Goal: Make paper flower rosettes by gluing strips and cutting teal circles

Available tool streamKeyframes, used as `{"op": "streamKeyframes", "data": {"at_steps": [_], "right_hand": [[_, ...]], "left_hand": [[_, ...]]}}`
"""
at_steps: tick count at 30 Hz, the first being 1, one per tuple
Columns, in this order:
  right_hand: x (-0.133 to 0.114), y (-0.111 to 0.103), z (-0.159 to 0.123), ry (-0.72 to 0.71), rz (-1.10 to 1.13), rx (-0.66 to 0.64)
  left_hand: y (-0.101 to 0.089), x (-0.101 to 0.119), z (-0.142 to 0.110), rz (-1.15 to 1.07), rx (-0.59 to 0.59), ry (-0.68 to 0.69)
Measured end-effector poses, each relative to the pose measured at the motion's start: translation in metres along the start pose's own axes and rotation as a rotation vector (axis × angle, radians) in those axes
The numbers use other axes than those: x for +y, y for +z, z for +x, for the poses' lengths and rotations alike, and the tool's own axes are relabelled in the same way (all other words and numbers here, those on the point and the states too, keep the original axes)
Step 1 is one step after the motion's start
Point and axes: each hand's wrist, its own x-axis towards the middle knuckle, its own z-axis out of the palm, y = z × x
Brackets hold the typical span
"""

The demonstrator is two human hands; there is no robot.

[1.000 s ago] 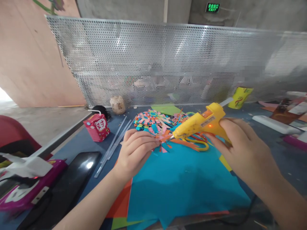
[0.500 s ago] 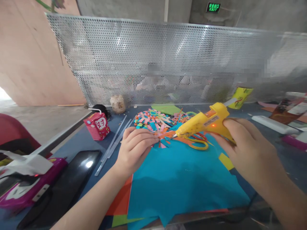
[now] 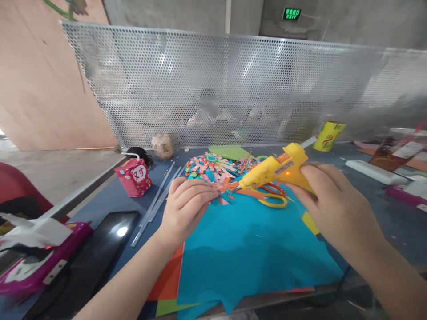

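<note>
The left hand (image 3: 188,205) pinches multicoloured fringed paper (image 3: 224,188) at its two o'clock; the right hand (image 3: 338,204) grips a yellow plastic glue gun (image 3: 267,172).

Soft, fairly even light fills the scene, brightest at the far left edge, with white glare on the phone (image 3: 100,251), streaky glints on the mesh screen (image 3: 200,66) and faint shadows across the blue paper (image 3: 260,242). The exit sign (image 3: 292,14) glows green, the glue gun (image 3: 275,171) shows an orange light. Wide-angle distortion stretches the edges, the right side looks smeared, and a pixelated patch sits behind the mesh.
</note>
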Motion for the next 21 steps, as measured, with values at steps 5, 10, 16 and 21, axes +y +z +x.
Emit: {"op": "streamKeyframes", "data": {"at_steps": [5, 10, 16, 21], "right_hand": [[0.002, -0.001, -0.002, -0.025, -0.017, 0.000], [0.003, -0.003, -0.002, -0.054, -0.047, -0.003], [0.009, 0.014, -0.001, 0.133, -0.013, 0.037], [0.039, 0.059, -0.010, 0.607, 0.094, -0.273]], "left_hand": [[0.000, 0.000, 0.001, 0.013, 0.005, -0.005], [0.001, 0.000, 0.001, 0.018, -0.006, 0.005], [0.001, 0.000, 0.003, 0.018, -0.029, -0.019], [0.009, 0.003, 0.002, -0.158, 0.000, -0.351]]}}
